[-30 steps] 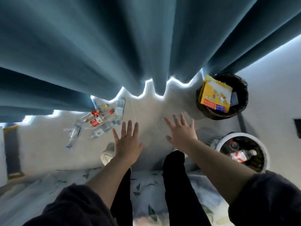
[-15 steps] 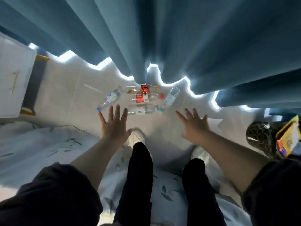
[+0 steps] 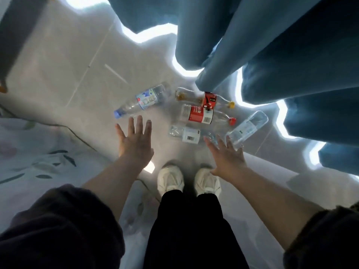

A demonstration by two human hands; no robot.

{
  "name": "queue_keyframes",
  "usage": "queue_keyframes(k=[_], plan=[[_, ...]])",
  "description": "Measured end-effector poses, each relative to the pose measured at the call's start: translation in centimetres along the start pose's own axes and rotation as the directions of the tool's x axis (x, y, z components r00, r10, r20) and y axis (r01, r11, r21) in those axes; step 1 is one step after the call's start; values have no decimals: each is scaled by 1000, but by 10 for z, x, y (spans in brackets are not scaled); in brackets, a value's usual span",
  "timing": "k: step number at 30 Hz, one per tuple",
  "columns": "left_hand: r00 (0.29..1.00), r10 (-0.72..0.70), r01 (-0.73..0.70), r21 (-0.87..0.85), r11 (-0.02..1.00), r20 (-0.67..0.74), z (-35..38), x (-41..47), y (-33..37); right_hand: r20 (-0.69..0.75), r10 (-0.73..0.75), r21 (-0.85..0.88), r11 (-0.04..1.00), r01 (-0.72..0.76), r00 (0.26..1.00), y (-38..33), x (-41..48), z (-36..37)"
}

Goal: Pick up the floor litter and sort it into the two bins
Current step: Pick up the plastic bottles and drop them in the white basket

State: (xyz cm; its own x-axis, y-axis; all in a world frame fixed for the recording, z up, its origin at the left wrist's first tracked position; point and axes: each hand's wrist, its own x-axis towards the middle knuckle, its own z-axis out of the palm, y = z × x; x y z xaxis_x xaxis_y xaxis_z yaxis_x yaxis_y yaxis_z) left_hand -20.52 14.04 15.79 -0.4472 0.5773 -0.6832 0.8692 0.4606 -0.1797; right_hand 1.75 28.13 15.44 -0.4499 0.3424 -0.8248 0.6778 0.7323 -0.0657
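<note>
Plastic bottles point(image 3: 191, 115) now centred on floor point(image 3: 58, 70) near curtain point(image 3: 262, 45), just ahead of shoes point(image 3: 171, 179); bins swung out of view. Left hand point(image 3: 136, 144) and right hand point(image 3: 227, 154) spread, empty, hovering. Pickup judged next.

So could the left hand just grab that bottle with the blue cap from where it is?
Probably yes. The left hand is open and empty, fingers spread, and the blue-capped bottle lies alone on the floor just beyond its fingertips, apart from the other bottles. Nothing sits between them.
</note>
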Motion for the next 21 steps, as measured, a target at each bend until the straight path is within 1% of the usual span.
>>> queue_keyframes(k=[3,8,12,13,15,16,18,21], plan=[[999,-35,35,-23,999,4,28,41,-2,-40,-20,23,1000,21,999,-15,46,23],[992,-110,103,-98,990,-68,53,110,-13,-135,-63,-51,997,57,989,-29,105,47],[983,-150,113,-295,949,-105,54,162,-23,-278,-102,-40,995,95,955,-37,144,56],[982,-161,118,-346,931,-99,58,174,-22,-292,-102,-33,995,97,951,-39,154,61],[977,-208,163,-449,879,-53,62,185,-20,-282,-78,1,997,82,956,-42,165,66],[972,-233,203,-501,841,1,67,188,-17,-259,-63,20,997,70,964,-43,169,69],[957,-271,277,-608,744,105,76,186,-13,-225,-35,69,996,52,974,-44,173,70],[940,-276,332,-723,605,201,80,160,-6,-193,45,209,978,-4,980,-38,158,57]])
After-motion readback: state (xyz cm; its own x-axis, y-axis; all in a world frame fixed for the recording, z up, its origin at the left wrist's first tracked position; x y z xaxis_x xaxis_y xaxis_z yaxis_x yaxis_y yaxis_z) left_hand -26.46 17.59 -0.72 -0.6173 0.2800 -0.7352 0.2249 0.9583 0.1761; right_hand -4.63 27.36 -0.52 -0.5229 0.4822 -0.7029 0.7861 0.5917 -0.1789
